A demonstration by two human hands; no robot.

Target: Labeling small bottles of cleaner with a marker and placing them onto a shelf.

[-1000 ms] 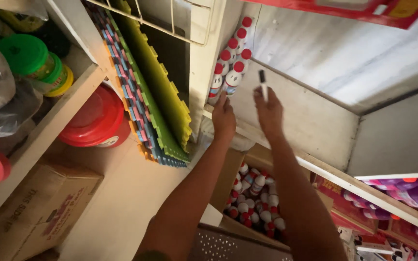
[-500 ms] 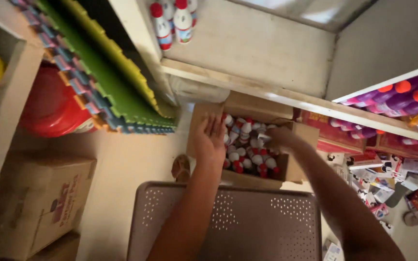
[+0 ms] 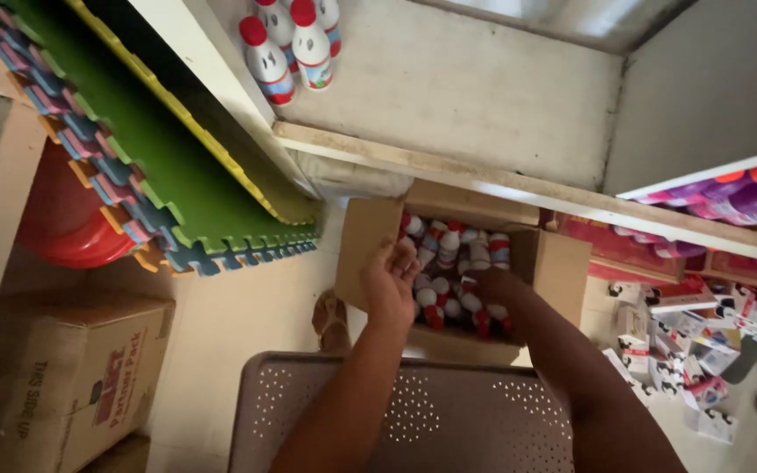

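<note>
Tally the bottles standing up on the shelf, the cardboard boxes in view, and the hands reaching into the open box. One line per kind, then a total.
Red-capped white bottles on the shelf: 3
Cardboard boxes, the open box of bottles and the closed box on the floor: 2
Hands in the open box, left hand and right hand: 2
Total: 7

Pale tiled floor (image 3: 247, 324) is lying beneath white shelving (image 3: 449, 88). Interlocking foam mats (image 3: 168, 166) are leaning beside a red basin (image 3: 63, 219). A closed cardboard carton (image 3: 72, 368) is sitting lower left; daylight is falling softly.
</note>
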